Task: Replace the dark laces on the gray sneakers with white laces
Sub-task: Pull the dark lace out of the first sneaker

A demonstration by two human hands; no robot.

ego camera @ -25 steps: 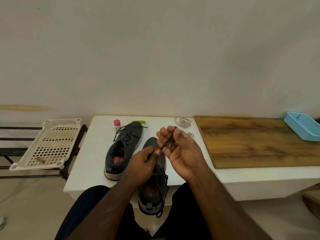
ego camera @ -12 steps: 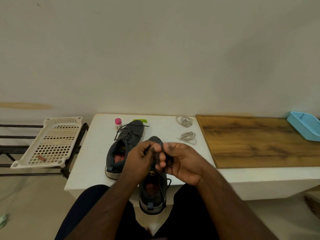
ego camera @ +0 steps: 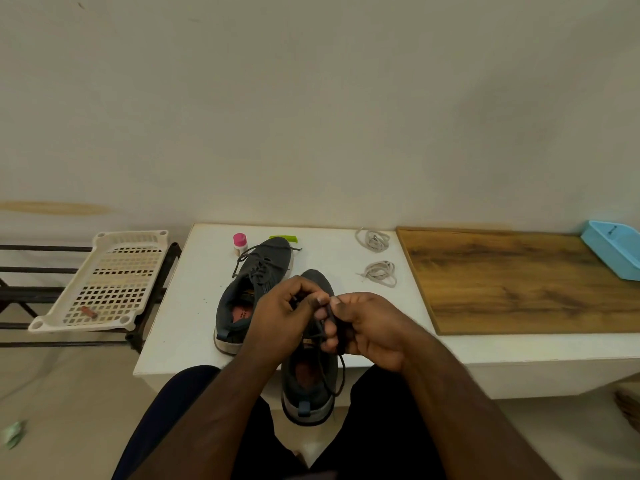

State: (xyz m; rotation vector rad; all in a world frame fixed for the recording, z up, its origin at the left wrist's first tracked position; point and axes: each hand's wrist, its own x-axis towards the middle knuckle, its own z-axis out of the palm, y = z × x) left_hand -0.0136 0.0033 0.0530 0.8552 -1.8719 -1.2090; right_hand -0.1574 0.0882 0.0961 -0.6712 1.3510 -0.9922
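Two gray sneakers sit on the white table [ego camera: 194, 306], which serves here as the landmark. The far sneaker [ego camera: 256, 285] lies wholly on the tabletop, toe toward the wall, its dark lace [ego camera: 258, 263] threaded through the eyelets with loose ends trailing. The near sneaker [ego camera: 308, 379] overhangs the table's front edge, heel out past it, between the person's knees.

Two bundles of white laces lie on the table's right part — one [ego camera: 374, 239] near the back edge, the other [ego camera: 379, 273] in front of it, apart from both shoes.

Two hands meet above the near sneaker's tongue. The left hand [ego camera: 280, 323] has its fingers curled tight, pinching the near sneaker's lace [ego camera: 325, 318] between thumb and fingertips. The right hand [ego camera: 367, 327] is also curled, its fingers wrapped around the same lace; a loop of it hangs down beside the shoe's opening. The two hands touch at the fingertips.

At the table's back edge stand one pink-capped bottle [ego camera: 239, 243] and one green object [ego camera: 285, 238]. One wooden board [ego camera: 519, 282] covers the table's right end, with one blue tray [ego camera: 616, 251] at its far corner. Left of the table, one white perforated basket [ego camera: 107, 282] rests on a dark rack [ego camera: 20, 292].
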